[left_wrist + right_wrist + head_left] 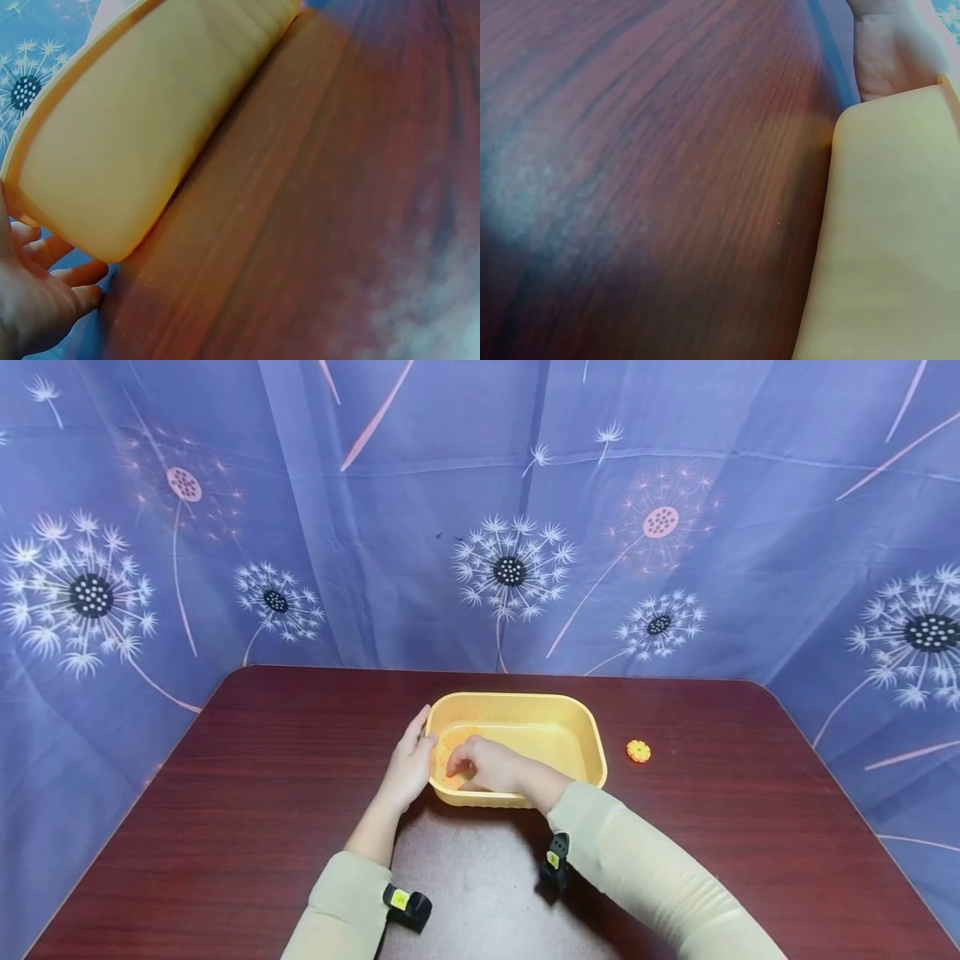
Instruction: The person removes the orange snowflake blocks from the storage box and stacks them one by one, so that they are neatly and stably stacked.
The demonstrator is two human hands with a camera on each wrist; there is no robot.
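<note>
A yellow plastic tub [525, 696] with rounded corners sits on the table. At its left end my left hand [408, 768] holds the wall, thumb by the rim and fingers along the outside. The left wrist view shows those fingers [82, 274] bent beside the tub's lower corner. My right hand [491, 766] reaches over the near rim into the tub, fingers curled down at its left end. Orange bits [450, 742] lie around those fingertips; I cannot tell whether the fingers hold any. In the right wrist view the tub's wall [892, 210] hides the fingers.
A small orange and yellow flower-shaped piece [638, 751] lies on the table right of the tub. The dark red wooden table [247, 810] extends to both sides. Behind it hangs a blue curtain [405, 568] with a dandelion print.
</note>
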